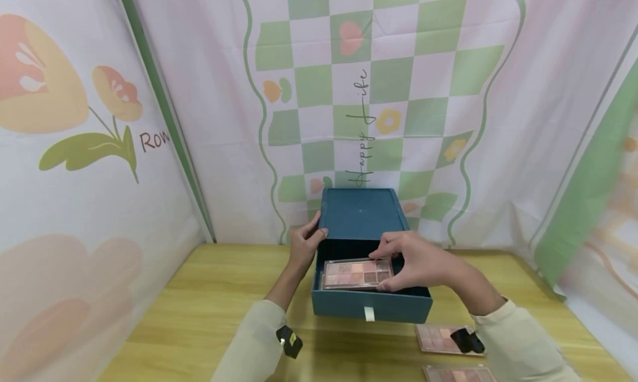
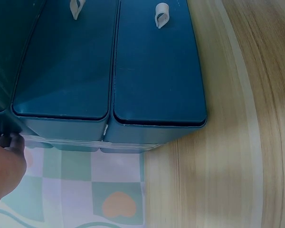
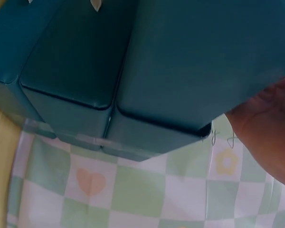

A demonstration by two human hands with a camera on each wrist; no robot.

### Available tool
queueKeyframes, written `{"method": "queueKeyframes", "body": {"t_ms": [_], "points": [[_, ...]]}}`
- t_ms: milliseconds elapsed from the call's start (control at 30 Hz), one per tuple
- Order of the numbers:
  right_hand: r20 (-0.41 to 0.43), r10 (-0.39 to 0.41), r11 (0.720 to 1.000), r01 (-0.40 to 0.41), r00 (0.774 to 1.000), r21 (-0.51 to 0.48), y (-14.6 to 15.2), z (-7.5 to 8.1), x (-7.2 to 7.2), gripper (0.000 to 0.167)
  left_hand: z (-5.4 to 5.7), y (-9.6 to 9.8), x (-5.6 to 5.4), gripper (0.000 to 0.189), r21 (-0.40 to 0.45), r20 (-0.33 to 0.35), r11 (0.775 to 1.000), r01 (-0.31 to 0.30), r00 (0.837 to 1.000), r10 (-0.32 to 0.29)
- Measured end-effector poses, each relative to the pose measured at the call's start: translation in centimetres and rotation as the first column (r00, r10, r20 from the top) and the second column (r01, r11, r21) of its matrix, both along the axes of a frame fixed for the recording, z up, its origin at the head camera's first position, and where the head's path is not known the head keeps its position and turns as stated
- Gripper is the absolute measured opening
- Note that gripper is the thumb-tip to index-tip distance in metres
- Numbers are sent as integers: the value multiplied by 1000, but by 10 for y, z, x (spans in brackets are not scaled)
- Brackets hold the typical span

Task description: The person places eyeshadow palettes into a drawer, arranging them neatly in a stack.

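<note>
A dark blue drawer cabinet [image 1: 361, 213] stands against the curtain with its top drawer [image 1: 344, 307] pulled out. My left hand [image 1: 303, 249] grips the cabinet's left side near the front, thumb at the top edge; in the left wrist view that hand [image 2: 4, 166] shows beside the cabinet. Over the open drawer, my right hand [image 1: 416, 263] pinches the right end of an eyeshadow palette [image 1: 351, 275] between thumb and fingers. The palette's clear edge and rows of pink and brown pans face up. In the right wrist view the drawer wall hides the palette, and the right hand [image 3: 268, 123] shows partly.
Two more eyeshadow palettes, one [image 1: 438, 339] under the right forearm and another [image 1: 458, 374] nearer, lie on the wooden table [image 1: 209, 304]. Lower drawers [image 2: 156, 71] with pale pull tabs are closed. A checkered curtain [image 1: 389, 83] hangs behind.
</note>
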State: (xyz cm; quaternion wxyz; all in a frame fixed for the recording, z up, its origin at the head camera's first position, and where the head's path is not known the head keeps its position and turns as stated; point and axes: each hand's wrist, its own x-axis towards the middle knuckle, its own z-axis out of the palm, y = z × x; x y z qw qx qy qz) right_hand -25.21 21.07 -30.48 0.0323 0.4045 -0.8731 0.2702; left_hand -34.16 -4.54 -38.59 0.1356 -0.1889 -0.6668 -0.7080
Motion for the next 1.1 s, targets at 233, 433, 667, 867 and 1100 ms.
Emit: {"method": "queueKeyframes", "body": {"t_ms": [233,433,667,867,1100], "points": [[-4,15,999,-15,1000,41,-7,1,1,41,2,0,-1,57,-14,-4,1000,0,1000,0],[-2,8,998,-8,1000,65,-10,-3,1,40,2,-1,-1,57,-18,2,1000,7,1000,-7],[11,1,995,-2,1000,103,-10,-7,1,40,1,0,0,57,-13,16,1000,12,1000,-11],[-24,-11,988,15,1000,155,-11,-7,2,39,1,0,2,56,-12,10,1000,5,1000,-5],[-59,-66,963,79,996,256,-16,-7,3,40,0,-1,1,56,-12,1,1000,11,1000,-11]]}}
